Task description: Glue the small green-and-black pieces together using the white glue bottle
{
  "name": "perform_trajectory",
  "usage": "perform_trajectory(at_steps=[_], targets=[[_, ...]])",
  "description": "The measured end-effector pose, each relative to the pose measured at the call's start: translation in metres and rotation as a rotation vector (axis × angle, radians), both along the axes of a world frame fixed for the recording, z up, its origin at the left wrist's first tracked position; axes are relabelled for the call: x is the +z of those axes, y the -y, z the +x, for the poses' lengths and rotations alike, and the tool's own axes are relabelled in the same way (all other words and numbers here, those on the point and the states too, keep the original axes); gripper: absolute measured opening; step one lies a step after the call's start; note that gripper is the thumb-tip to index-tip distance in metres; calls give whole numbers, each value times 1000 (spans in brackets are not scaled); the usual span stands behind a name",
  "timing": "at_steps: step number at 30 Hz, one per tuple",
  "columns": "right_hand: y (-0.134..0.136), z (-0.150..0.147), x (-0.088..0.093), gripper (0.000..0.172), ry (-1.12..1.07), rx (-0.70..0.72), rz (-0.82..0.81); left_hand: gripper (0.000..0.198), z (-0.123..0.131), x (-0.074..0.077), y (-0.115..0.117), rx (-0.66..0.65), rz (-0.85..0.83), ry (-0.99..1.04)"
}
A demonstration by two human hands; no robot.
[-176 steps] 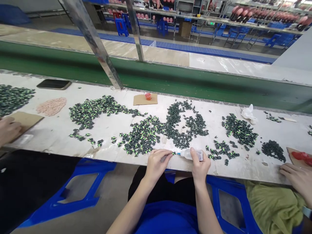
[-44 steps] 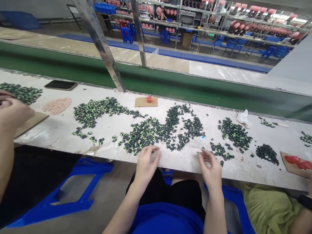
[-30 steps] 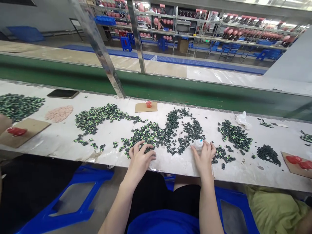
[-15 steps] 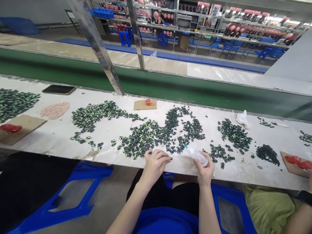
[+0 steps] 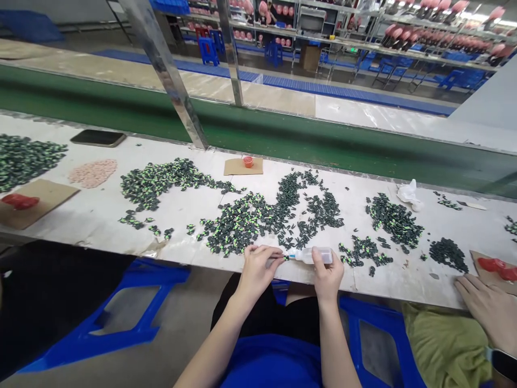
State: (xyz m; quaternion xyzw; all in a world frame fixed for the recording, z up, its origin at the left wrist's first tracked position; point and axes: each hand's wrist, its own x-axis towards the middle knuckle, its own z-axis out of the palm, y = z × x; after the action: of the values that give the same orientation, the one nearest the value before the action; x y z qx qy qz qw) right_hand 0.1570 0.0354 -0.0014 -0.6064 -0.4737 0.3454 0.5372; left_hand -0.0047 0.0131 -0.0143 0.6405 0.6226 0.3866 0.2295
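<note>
My left hand (image 5: pixel 260 267) is closed in a pinch on a small dark piece (image 5: pixel 286 257) at its fingertips, just above the table's front edge. My right hand (image 5: pixel 328 275) grips a clear squeeze bottle (image 5: pixel 309 255) lying nearly level, its blue tip pointing left. That tip meets or almost meets the small piece; I cannot tell which. Behind my left hand spreads a pile of dark pieces with green spots (image 5: pixel 234 223). Plain dark small pieces (image 5: pixel 287 196) adjoin it on the right and reach behind the bottle.
Cardboard with a red-filled cup (image 5: pixel 247 161) lies at the back. More piles (image 5: pixel 393 218) flank me, with pink pieces (image 5: pixel 92 173) and a phone (image 5: pixel 98 138) to the left. Crumpled tissue (image 5: pixel 409 194) is at right. Another person's hand (image 5: pixel 487 307) rests on the right edge. A metal post (image 5: pixel 173 86) rises behind.
My right hand has moved left and levelled the bottle, bringing its tip to the piece in my left hand. The other person's hand has come further into view at right.
</note>
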Motion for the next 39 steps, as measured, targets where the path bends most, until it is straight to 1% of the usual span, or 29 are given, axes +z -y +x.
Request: perform_trajectory(at_steps=[7,14,24,31,39], targets=[[0,3,0,40,75,-11,-26,7,2,-1,2,35,21,6],[-1,2,3,41,101,-6,-1,5,4,-4,3,51,47,12],[0,3,1,41,128,-8,-16,5,3,-7,3,28,34,1],[0,2,1,41,93,-42,19,8,8,-6,3,69,33,20],[-2,5,-4,42,107,-7,10,8,9,-3,1,79,2,27]])
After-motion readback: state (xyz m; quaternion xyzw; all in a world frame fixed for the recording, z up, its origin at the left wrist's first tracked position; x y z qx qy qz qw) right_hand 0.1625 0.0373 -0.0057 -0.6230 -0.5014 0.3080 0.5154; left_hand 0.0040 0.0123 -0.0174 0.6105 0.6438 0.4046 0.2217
